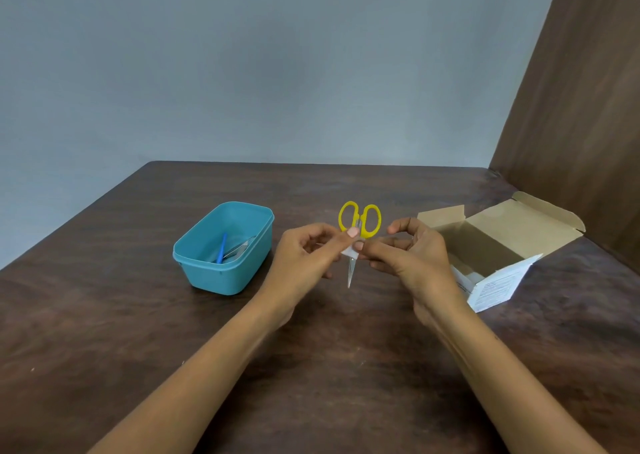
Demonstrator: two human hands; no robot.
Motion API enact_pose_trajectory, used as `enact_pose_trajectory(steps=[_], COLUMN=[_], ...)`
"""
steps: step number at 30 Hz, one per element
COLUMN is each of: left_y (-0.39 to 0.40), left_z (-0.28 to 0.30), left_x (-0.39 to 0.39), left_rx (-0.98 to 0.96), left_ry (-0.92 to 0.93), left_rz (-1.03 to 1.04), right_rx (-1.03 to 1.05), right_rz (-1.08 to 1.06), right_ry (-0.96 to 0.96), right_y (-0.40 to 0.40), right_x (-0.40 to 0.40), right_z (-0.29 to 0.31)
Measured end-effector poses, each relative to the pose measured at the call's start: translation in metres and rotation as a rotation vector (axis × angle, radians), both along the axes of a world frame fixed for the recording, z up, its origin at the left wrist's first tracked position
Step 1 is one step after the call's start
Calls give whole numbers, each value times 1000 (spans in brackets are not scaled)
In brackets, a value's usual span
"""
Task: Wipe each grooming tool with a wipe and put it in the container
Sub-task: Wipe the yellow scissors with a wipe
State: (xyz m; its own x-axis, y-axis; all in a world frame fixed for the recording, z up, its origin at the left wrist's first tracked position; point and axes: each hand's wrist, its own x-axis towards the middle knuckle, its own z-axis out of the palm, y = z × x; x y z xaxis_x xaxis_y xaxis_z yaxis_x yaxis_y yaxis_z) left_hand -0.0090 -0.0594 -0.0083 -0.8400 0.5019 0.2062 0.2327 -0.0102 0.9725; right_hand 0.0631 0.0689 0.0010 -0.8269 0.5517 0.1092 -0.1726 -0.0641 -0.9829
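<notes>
Small scissors (360,219) with yellow handles hang above the table, handles away from me and blade tips toward me. My left hand (308,259) pinches them near the pivot, thumb on top. A small white wipe (350,253) is wrapped round the blades just below that, and my right hand (412,252) pinches it between thumb and fingers. The teal container (194,259) stands open to the left of my hands. A blue-handled tool (221,247) and a metal tool (240,247) lie inside it.
An open cardboard box (502,245) with its flaps spread stands to the right of my hands, white printed side toward me. A brown wooden panel (581,107) rises at the table's right edge. A grey wall lies beyond the dark wooden table (104,315).
</notes>
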Motion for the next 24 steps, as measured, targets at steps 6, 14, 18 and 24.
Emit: enact_pose_trajectory(steps=[6,14,18,24], left_y=[-1,-3,-2,-5], left_z=[1,2,3,4], left_x=[0,0,-1,-3], left_rx=[89,132,142,196], left_ry=[-156,-290,-313,-341], left_rz=[6,7,10,75], right_rx=[47,70,66,193], right_rz=[2,0,-50,-16], right_ry=[-16,-11,19,-66], right_y=[0,-1,-1,-5], right_x=[1,1,-2,-4], right_z=[-1,-4,-4,-8])
